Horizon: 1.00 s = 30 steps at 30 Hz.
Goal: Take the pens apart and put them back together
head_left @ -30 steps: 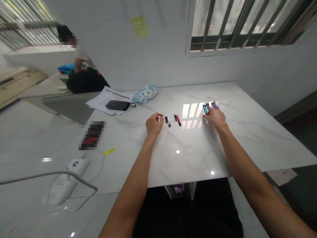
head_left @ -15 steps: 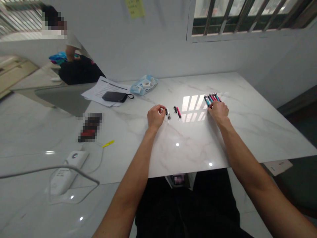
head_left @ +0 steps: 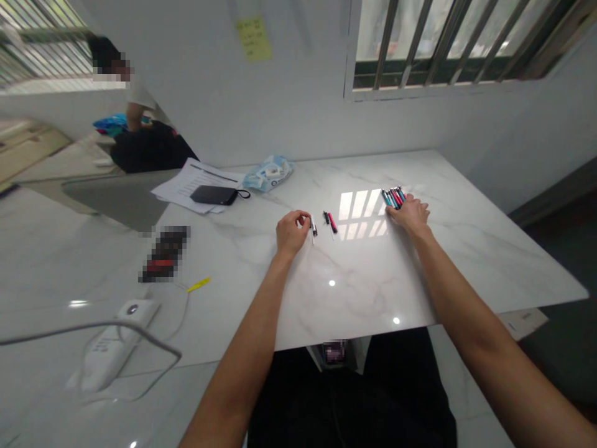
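Two hands: left hand [head_left: 292,233] curled beside a pen [head_left: 313,228], right hand [head_left: 407,215] open on pens [head_left: 392,198].

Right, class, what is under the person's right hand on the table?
Upper ends of a row of teal, pink and black pens stick out beyond the fingers of the right hand; their lower ends are hidden, and anything else beneath cannot be seen.

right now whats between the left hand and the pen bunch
In the head view, a black-and-white pen lies nearest the left hand, then a red-and-black pen, then window glare on the marble table, up to the pen bunch.
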Tool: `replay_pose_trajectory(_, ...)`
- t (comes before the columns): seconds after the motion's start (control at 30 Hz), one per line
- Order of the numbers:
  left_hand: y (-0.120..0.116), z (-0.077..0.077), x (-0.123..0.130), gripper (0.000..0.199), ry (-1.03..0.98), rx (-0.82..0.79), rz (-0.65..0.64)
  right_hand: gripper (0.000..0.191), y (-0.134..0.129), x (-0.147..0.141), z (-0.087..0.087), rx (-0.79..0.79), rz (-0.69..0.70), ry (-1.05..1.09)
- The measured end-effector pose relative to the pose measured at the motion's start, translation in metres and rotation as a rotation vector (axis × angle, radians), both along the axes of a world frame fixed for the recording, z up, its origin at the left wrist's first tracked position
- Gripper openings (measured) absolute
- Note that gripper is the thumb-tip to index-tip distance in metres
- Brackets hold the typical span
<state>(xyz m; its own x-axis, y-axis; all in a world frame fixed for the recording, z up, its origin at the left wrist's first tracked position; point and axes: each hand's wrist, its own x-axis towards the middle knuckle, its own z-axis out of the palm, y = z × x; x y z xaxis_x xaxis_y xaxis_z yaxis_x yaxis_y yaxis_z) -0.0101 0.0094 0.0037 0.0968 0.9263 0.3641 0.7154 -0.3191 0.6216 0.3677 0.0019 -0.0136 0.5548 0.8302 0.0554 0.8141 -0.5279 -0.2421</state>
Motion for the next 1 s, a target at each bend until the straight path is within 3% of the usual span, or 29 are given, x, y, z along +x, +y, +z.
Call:
replay_pose_trajectory(0.07,0.001,-0.001,0.0,0.017,-0.006,-0.005,-0.002,0.076,0.014,0.013,0.003,-0.107,0.052,-0.017)
replay_pose_trajectory(0.17,0.002,0.0,-0.001,0.018,0.0,-0.015,-0.001,0.057,0.034,0.025,0.01,-0.222,0.162,-0.053)
replay_pose_trajectory(0.33,-0.001,0.005,-0.001,0.016,0.01,-0.036,-0.017,0.047,0.055,0.013,0.015,-0.277,0.206,-0.072)
replay_pose_trajectory(0.63,-0.002,0.004,-0.005,0.016,-0.006,-0.061,-0.029,0.04,0.098,-0.053,0.019,-0.248,0.598,-0.158)
replay_pose_trajectory(0.83,0.0,0.002,-0.013,0.015,-0.024,-0.04,-0.013,0.039,0.127,-0.125,0.024,-0.169,0.842,-0.194)
replay_pose_trajectory(1.0,0.002,-0.002,-0.02,0.014,-0.029,-0.064,0.014,0.043,0.136,-0.173,0.023,-0.111,1.002,-0.221)
